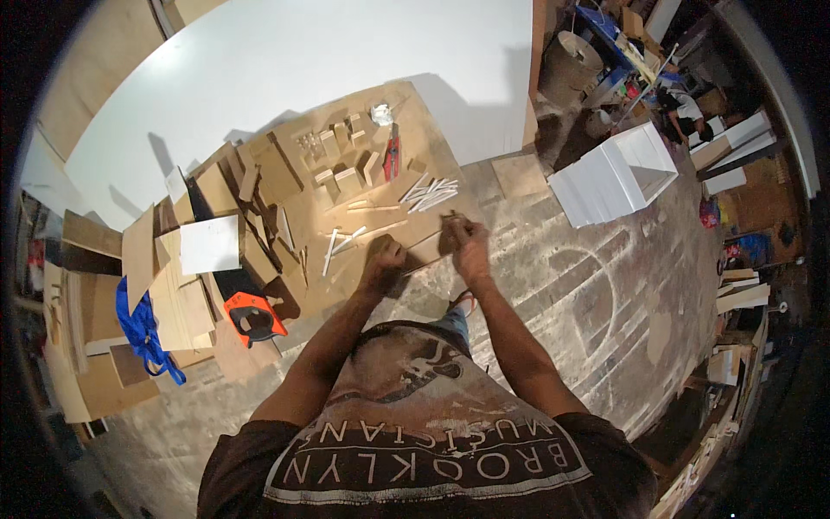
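- The left hand (383, 257) is closed on a thin wood strip (424, 259) at the brown board's (346, 203) edge.
- The right hand (467, 238) is pinched on its far end.
- The strip is best kept flat and pressed evenly.

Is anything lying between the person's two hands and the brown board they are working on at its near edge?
Nothing visible does. The left hand and right hand both already rest on the near edge of the brown board. The loose white sticks lie farther back, clear of both hands.
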Tool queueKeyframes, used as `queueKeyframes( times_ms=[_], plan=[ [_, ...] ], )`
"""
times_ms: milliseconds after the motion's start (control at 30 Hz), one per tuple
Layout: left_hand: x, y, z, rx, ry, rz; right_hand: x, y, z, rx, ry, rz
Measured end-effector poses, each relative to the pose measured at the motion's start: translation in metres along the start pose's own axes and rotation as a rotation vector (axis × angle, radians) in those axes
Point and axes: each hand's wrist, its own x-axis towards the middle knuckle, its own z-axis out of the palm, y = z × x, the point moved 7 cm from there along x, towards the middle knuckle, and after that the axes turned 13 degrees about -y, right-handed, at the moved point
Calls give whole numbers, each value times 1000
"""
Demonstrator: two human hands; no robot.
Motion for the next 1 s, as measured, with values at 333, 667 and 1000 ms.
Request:
queueKeyframes(
  times_ms=[333,667,1000],
  plan=[
    [10,-44,22,-347,-152,-20,13,38,1,-411,88,-105],
    [-23,-42,-26,-670,-78,-68,4,-90,2,-324,-131,-588],
    [-20,-24,-42,-555,-17,17,5,-69,37,-427,-436,-472]
  ],
)
